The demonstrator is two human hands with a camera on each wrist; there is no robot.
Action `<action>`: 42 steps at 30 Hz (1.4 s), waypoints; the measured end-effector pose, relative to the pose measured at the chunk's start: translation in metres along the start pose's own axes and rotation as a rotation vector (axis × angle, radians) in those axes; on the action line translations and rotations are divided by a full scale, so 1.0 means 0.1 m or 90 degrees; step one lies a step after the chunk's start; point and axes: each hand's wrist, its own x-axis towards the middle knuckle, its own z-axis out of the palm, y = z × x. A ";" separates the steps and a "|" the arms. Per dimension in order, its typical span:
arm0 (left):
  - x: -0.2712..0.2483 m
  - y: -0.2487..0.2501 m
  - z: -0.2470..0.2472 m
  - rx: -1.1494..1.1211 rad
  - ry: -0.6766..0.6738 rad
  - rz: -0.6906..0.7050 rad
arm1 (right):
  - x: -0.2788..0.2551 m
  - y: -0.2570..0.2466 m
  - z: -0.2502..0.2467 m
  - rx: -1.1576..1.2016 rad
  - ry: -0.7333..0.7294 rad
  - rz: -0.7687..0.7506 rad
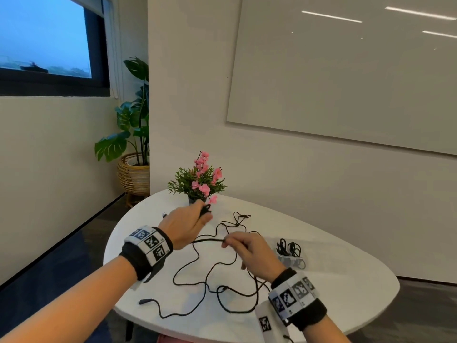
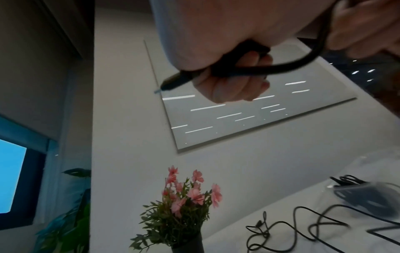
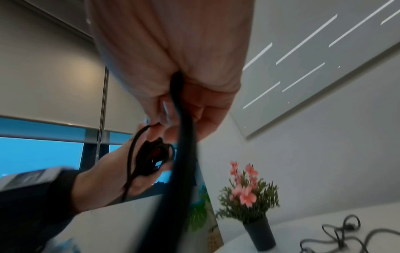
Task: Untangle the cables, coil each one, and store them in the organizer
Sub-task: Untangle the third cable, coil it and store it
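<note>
Thin black cables (image 1: 217,276) lie in loose tangled loops on the white table (image 1: 346,280). My left hand (image 1: 190,224) is raised above the table's far left and grips a small bundle of black cable (image 2: 242,58), whose plug end (image 2: 173,82) sticks out of the fist. From there a strand (image 1: 210,240) runs to my right hand (image 1: 247,246), which pinches it between curled fingers (image 3: 173,113). The clear organizer (image 1: 290,254) stands right of my right hand with coiled black cables inside.
A small dark pot of pink flowers (image 1: 200,179) stands at the table's far edge, just behind my left hand. A loose plug end (image 1: 144,301) lies near the front left rim. A large potted plant (image 1: 133,134) is on the floor by the wall.
</note>
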 end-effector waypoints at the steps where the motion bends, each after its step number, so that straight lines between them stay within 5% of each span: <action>1: -0.03 0.02 0.02 -0.008 -0.035 0.025 | 0.03 -0.02 -0.07 0.002 0.034 -0.012; 6: -0.09 0.25 0.13 -0.024 -0.223 0.047 | 0.16 -0.02 -0.21 0.008 0.121 -0.062; 12: -0.09 0.24 0.05 -0.514 -0.131 -0.046 | 0.18 0.08 -0.27 0.255 0.229 0.061; 16: -0.10 0.32 0.07 -0.787 -0.089 -0.111 | 0.20 0.07 -0.09 0.292 0.212 0.070; 26: 0.02 0.41 0.10 -1.075 0.071 -0.229 | 0.22 0.11 0.44 0.176 0.180 0.065; 32: 0.14 0.44 -0.02 -1.037 0.293 -0.313 | 0.08 0.12 0.52 0.031 -0.026 0.080; 37: 0.24 0.36 0.00 -0.852 0.367 -0.299 | -0.04 0.03 0.45 0.221 -0.102 0.187; 40: 0.32 0.13 0.04 -0.622 0.397 -0.282 | -0.11 0.02 0.35 0.286 -0.108 0.238; 42: 0.34 0.02 0.03 -0.401 0.360 -0.233 | -0.13 0.02 0.26 0.171 -0.094 0.194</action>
